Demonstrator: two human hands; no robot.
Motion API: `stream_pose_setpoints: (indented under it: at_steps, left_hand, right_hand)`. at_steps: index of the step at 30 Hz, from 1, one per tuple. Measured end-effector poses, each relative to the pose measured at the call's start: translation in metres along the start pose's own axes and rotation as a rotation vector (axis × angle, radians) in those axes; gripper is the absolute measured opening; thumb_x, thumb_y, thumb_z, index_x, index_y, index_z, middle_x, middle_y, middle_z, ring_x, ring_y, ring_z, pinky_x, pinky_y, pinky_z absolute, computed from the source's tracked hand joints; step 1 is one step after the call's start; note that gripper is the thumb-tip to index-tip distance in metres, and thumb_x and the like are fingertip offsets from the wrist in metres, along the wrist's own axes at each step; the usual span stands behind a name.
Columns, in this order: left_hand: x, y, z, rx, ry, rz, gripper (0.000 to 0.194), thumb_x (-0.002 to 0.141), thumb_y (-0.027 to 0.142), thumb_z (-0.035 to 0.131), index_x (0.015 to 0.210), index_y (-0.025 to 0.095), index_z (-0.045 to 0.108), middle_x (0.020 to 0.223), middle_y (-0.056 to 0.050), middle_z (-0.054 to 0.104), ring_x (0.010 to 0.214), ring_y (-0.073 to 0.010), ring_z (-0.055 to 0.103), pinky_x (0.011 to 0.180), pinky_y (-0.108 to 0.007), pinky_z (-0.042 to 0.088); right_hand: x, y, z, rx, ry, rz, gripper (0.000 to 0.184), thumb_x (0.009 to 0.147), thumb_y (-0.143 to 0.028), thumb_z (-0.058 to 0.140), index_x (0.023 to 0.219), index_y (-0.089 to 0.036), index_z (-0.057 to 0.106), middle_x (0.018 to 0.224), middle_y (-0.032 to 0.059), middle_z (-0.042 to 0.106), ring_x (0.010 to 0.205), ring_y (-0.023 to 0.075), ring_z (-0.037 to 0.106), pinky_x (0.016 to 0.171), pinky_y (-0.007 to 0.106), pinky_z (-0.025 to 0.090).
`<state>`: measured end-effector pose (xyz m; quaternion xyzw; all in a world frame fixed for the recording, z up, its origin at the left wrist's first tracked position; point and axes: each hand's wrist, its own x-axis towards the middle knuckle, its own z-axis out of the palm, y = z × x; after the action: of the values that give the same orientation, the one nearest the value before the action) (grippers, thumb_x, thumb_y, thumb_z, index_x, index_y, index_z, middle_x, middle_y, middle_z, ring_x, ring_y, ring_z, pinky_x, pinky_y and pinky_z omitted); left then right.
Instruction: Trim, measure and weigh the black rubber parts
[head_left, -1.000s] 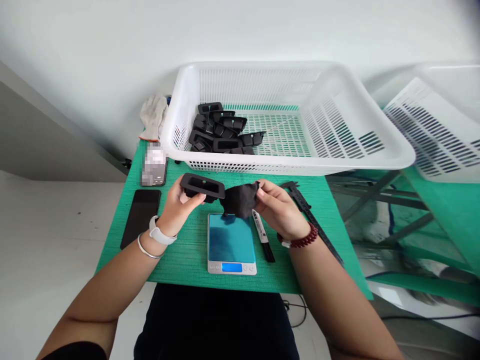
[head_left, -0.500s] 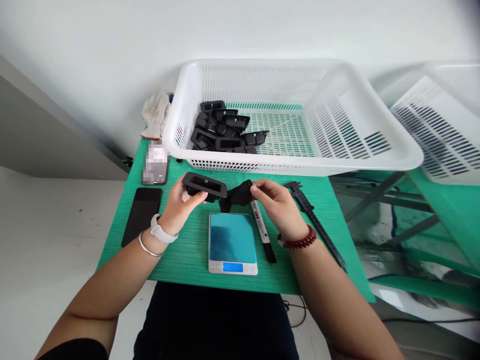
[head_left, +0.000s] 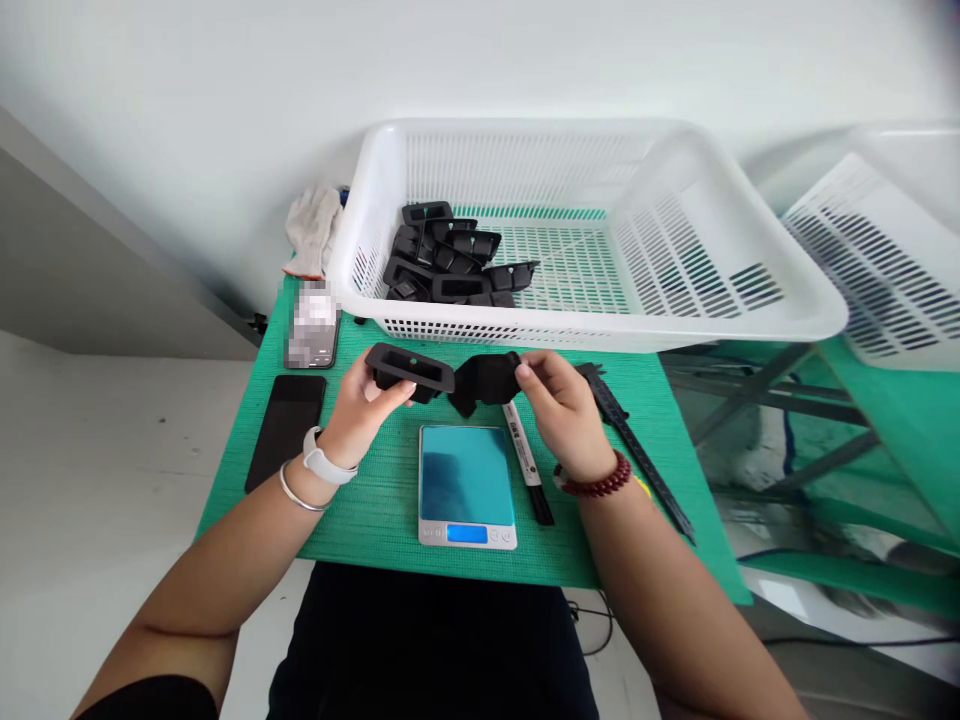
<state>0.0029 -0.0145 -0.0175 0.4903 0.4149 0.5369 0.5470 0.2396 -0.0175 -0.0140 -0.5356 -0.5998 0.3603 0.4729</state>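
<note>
My left hand [head_left: 369, 402] grips a black plastic bezel [head_left: 412, 372] with a long recessed opening, thumb along its near side. Between finger and thumb, my right hand [head_left: 561, 408] pinches the right edge of a second black plastic part [head_left: 487, 380], whose face is broad and dark. The two parts are held side by side in the air, close together at the middle. Below them lies a small digital scale [head_left: 466, 480] with a shiny plate and a lit blue display. A white marker [head_left: 525, 450] with a black cap rests beside the scale, under my right hand.
A white plastic basket [head_left: 585, 325] holding several black parts [head_left: 450, 250] stands at the back. A black caliper [head_left: 637, 450] lies at right. Two phones, one dark [head_left: 285, 432] and one partly blurred [head_left: 322, 340], lie at left near work gloves [head_left: 311, 230]. Green matting [head_left: 360, 540] covers the table.
The part in my right hand has turned, showing a broader face, and has shifted slightly right. My left hand and its bezel have stayed nearly still.
</note>
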Motion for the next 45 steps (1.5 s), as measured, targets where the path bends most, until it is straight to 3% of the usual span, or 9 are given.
stream_pose_setpoints:
  at_steps: [3,7,13,17,21,26,34,41,45]
  left_hand:
    - [0.001,-0.002,-0.001,-0.016,0.041,0.019,0.030,0.073,0.034,0.077,0.094,0.020,0.061,0.087,-0.001,0.064,0.077,-0.0140,0.064,0.060,-0.025,0.055]
    - [0.002,-0.001,0.000,-0.116,0.092,0.028,0.035,0.074,0.037,0.077,0.101,0.022,0.062,0.101,-0.003,0.067,0.097,-0.0191,0.065,0.077,-0.031,0.057]
    - [-0.002,0.008,0.011,-0.351,-0.081,-0.184,0.042,0.079,0.048,0.070,0.113,0.028,0.054,0.117,-0.005,0.064,0.102,-0.0222,0.066,0.072,-0.034,0.057]
    - [-0.008,-0.002,0.016,-0.273,-0.047,-0.215,0.047,0.078,0.058,0.066,0.112,0.029,0.052,0.100,-0.002,0.067,0.084,-0.0200,0.069,0.061,-0.032,0.056]
    - [-0.009,-0.015,0.015,-0.027,0.106,-0.071,0.040,0.084,0.056,0.060,0.111,0.027,0.052,0.081,0.000,0.063,0.069,-0.0149,0.065,0.058,-0.029,0.053]
    - [0.000,-0.014,0.004,0.189,0.241,0.175,0.041,0.084,0.049,0.064,0.115,0.026,0.048,0.094,-0.001,0.062,0.069,-0.0093,0.059,0.058,-0.023,0.048]
    - [0.011,-0.006,-0.006,0.290,0.298,0.310,0.042,0.084,0.045,0.065,0.115,0.024,0.047,0.103,-0.006,0.064,0.086,-0.0146,0.065,0.067,-0.025,0.053]
    - [0.010,-0.007,-0.003,0.339,0.317,0.376,0.041,0.085,0.044,0.064,0.117,0.025,0.047,0.110,-0.006,0.061,0.092,-0.0148,0.064,0.075,-0.027,0.053]
    - [0.008,-0.002,0.000,0.316,0.301,0.369,0.045,0.085,0.045,0.063,0.122,0.027,0.045,0.113,-0.007,0.059,0.091,-0.0148,0.063,0.073,-0.026,0.052]
  right_hand:
    - [-0.004,-0.003,0.003,0.324,-0.115,0.114,0.030,0.086,-0.053,0.059,0.083,-0.024,0.052,0.074,-0.0028,0.047,0.068,0.0128,0.047,0.065,0.027,0.044]
    - [-0.008,-0.011,0.004,0.650,-0.222,0.279,0.031,0.082,-0.047,0.066,0.075,-0.024,0.047,0.073,-0.0031,0.045,0.065,0.0115,0.045,0.060,0.024,0.045]
    - [-0.014,-0.023,0.004,0.813,-0.378,0.450,0.032,0.073,-0.047,0.073,0.077,-0.024,0.053,0.076,-0.0021,0.051,0.066,0.0110,0.051,0.063,0.025,0.050]
    - [-0.018,-0.029,0.007,0.836,-0.486,0.472,0.031,0.073,-0.045,0.076,0.079,-0.024,0.054,0.075,-0.0029,0.053,0.065,0.0102,0.053,0.062,0.024,0.051]
    - [-0.021,-0.028,0.008,0.817,-0.535,0.477,0.029,0.074,-0.042,0.076,0.079,-0.023,0.054,0.072,-0.0043,0.053,0.063,0.0083,0.052,0.062,0.022,0.050]
    - [-0.019,-0.025,0.008,0.720,-0.448,0.467,0.029,0.079,-0.044,0.072,0.079,-0.023,0.052,0.070,-0.0048,0.055,0.060,0.0083,0.055,0.059,0.022,0.049]
    - [-0.013,-0.023,0.010,0.528,-0.323,0.425,0.033,0.080,-0.051,0.068,0.086,-0.023,0.051,0.064,-0.0042,0.059,0.049,0.0124,0.056,0.051,0.028,0.048]
    - [-0.016,-0.014,0.016,-0.017,-0.059,0.081,0.035,0.088,-0.058,0.052,0.083,-0.023,0.052,0.069,-0.0023,0.049,0.063,0.0134,0.046,0.059,0.028,0.041]
    - [-0.020,-0.018,0.019,-0.092,-0.007,0.056,0.028,0.092,-0.050,0.047,0.085,-0.023,0.049,0.066,-0.0031,0.046,0.059,0.0132,0.041,0.056,0.028,0.037]
